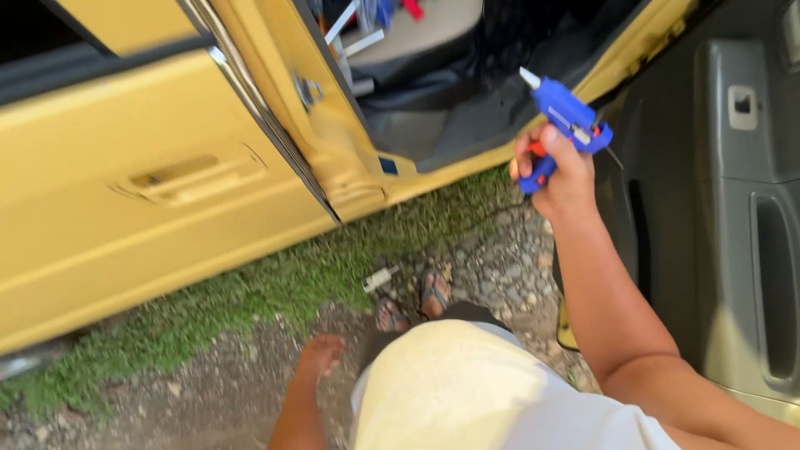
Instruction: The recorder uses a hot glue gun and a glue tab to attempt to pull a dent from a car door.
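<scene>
On the left, the closed rear door (pixel 150 200) of a mustard-yellow car fills much of the view, its recessed yellow handle (pixel 196 177) set near the middle of the panel. Below it runs a strip of green grass (pixel 250 292) that gives way to grey gravel ground (pixel 500 258). Low in the view, the person's left hand (pixel 319 354) hangs beside a pale cream-clad leg (pixel 450 383); only its back and knuckle end show, so I cannot tell whether it is spread or closed, and nothing shows in it. Just above the leg, two feet in sandals (pixel 412 304) stand on the gravel, with a small pale cylindrical object (pixel 380 278) lying on the ground just beside them. Further right, the yellow door pillar (pixel 333 125) with its metal latch loop (pixel 307 87) frames the open front doorway, where a dark floor mat (pixel 467 117) and a grey seat (pixel 425 29) are visible inside. To the right of the opening, the right hand (pixel 560 171) is raised and wrapped tight around the grip of a blue plastic hot glue gun (pixel 567 121) with an orange trigger; its white nozzle points up and left toward the car's sill. At the far right stands the grey plastic inner panel of the open front door (pixel 742 208)
</scene>
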